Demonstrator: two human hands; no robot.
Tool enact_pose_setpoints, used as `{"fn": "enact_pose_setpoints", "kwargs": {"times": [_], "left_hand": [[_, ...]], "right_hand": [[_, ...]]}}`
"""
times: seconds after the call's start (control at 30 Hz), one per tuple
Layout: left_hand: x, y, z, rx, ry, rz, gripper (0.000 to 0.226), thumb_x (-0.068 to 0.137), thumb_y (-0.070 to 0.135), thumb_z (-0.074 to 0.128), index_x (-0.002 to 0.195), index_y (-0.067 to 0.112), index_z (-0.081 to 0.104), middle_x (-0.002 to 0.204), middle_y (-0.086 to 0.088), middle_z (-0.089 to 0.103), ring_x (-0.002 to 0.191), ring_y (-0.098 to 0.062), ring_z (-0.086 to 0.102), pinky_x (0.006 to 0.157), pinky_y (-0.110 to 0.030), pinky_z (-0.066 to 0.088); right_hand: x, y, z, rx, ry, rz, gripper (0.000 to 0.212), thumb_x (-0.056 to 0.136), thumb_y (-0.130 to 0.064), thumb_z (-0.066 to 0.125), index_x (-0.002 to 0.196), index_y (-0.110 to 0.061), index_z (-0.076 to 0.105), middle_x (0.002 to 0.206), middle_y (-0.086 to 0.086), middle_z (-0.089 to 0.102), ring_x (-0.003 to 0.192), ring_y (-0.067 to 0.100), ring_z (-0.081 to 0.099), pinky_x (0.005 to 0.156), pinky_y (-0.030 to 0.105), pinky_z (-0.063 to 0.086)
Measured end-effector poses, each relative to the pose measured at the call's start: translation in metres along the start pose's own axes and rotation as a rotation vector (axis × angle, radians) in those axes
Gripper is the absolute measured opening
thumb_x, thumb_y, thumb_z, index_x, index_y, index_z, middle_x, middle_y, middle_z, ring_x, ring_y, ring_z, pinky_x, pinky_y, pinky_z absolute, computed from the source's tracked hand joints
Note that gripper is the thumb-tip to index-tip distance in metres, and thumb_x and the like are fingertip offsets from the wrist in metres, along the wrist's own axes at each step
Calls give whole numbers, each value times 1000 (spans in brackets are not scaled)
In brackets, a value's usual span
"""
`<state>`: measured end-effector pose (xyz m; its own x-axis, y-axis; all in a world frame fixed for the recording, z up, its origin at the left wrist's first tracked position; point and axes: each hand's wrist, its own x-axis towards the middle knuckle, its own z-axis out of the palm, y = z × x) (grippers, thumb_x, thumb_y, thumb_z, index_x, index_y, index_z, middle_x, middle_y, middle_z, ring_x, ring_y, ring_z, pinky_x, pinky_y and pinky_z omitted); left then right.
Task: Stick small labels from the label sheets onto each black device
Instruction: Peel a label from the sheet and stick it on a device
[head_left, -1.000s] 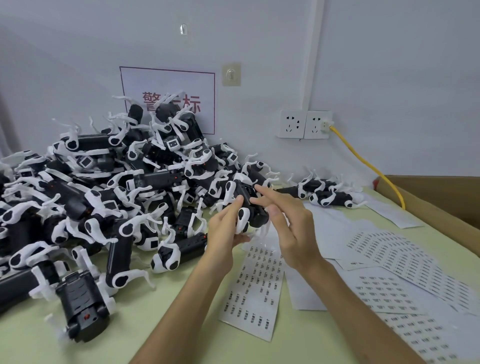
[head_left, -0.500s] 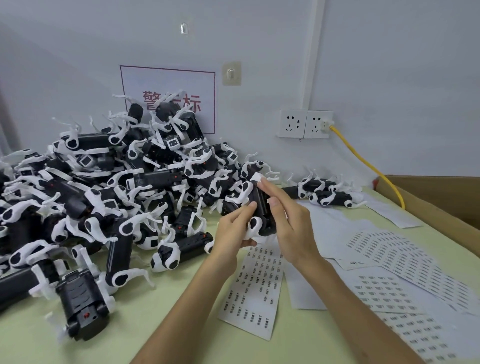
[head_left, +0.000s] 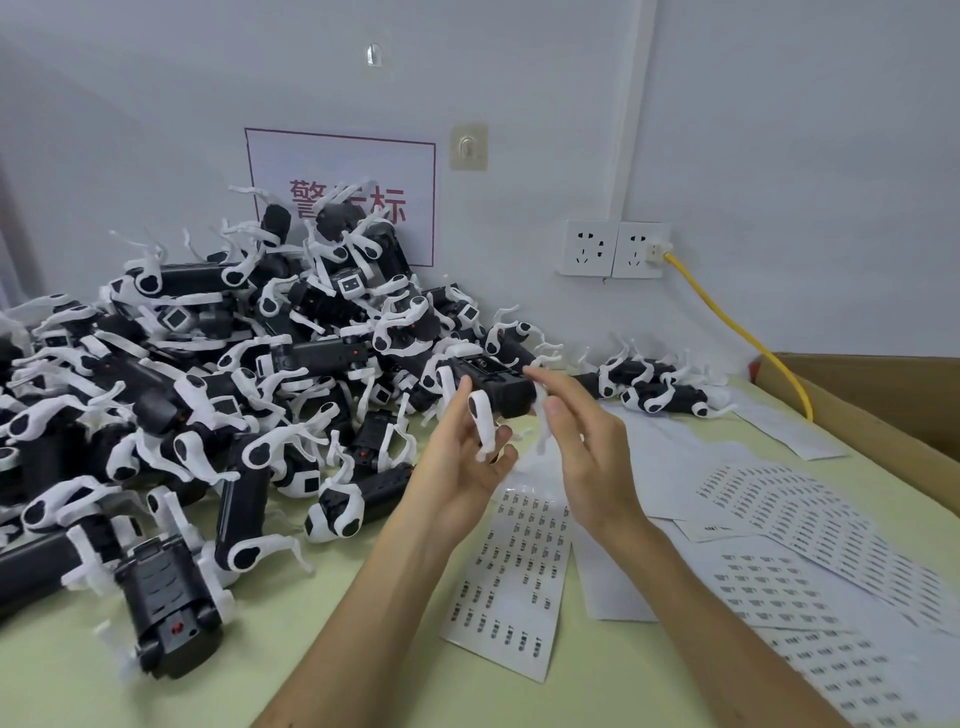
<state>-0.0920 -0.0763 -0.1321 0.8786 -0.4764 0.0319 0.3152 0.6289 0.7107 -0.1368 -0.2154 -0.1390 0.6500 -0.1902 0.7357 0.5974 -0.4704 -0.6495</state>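
Now, from the head camera: a worker's left hand (head_left: 462, 462) holds one black device (head_left: 493, 387) above the pale green desk (head_left: 322, 649). The thumb is on the device's upper left side and the fingers are curled beneath, with one of its white clips (head_left: 480, 426) hanging between them. The device lies crosswise, its long axis running left to right and dipping slightly at the right end. The right hand (head_left: 587, 447) hovers at that end, loose and half spread, gripping nothing. Its index fingertip (head_left: 532, 371) is at or touching the device's top edge; whether a label clings to any finger is too small to tell. A part-used label sheet (head_left: 514, 571) lies flat on the desk directly below the device, toward the worker. More sheets (head_left: 789, 509) fan out to the device's lower right, and the heaped pile of devices (head_left: 208, 395) spreads to its left. The next label must likely travel up from sheet to device, and the right hand looks best placed to fetch it.
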Motion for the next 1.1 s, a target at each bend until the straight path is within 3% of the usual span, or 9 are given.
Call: {"fn": "enact_pose_setpoints", "kwargs": {"times": [0.13,0.2,0.27,0.33,0.43,0.6,0.7,0.9,1.1], "left_hand": [[0,-1,-2,-89,-31,-2,38,88,39,72,107,7,66,91,-6,60,57,-10,55,55,-20,51],[1,0,-2,-119,-44,2,33,87,39,72,95,7,74,97,-10,67,67,-14,65,58,-21,52],[-1,3,-2,-116,-62,-5,41,86,47,71,100,9,76,103,-14,69,76,-23,66,73,-29,52],[-3,5,-1,-106,-133,-15,48,89,57,65,116,17,70,98,-13,65,75,-28,59,82,-40,43],[-6,7,1,-213,-236,-43,46,99,58,56,125,23,68,95,-3,65,77,-23,63,90,-43,50],[-8,10,-4,-374,-327,-45,43,108,42,41,112,15,74,101,-3,69,71,-21,65,105,-57,47],[-7,11,-5,-422,-310,-34,43,107,47,46,113,15,75,103,-1,68,74,-19,67,101,-53,52],[-9,14,-4,-424,-293,-10,45,103,53,52,121,18,73,105,2,68,82,-17,67,97,-53,53],[-11,14,-2,-408,-274,28,42,101,54,54,116,19,73,100,3,69,83,-17,68,97,-52,53]], "right_hand": [[2,-2,-2,64,7,72,40,100,-40,41,122,-22,70,121,-17,70,120,11,62,90,29,50],[3,-3,-2,65,49,91,39,99,-45,41,115,-25,72,115,-15,72,110,12,66,84,24,50],[4,-2,-3,32,106,93,39,100,-49,41,108,-28,72,108,-16,73,99,10,68,77,21,49],[6,0,-4,-23,149,88,38,100,-49,43,102,-26,73,101,-16,73,93,10,68,73,27,52],[8,6,-8,-106,140,58,31,98,-45,48,92,-26,73,93,-15,72,92,12,68,73,39,54],[10,14,-11,-137,13,47,35,96,-48,54,85,-23,75,84,-9,68,75,17,64,65,45,52],[13,13,-15,-124,-18,67,33,93,-53,57,86,-28,76,86,-10,68,73,16,62,66,38,53],[14,15,-21,-128,-42,55,40,88,-55,61,85,-18,77,83,-14,68,68,11,60,63,27,50],[16,10,-25,-164,-45,13,17,87,-56,66,78,-42,70,80,-21,68,64,6,60,60,10,40]]}}
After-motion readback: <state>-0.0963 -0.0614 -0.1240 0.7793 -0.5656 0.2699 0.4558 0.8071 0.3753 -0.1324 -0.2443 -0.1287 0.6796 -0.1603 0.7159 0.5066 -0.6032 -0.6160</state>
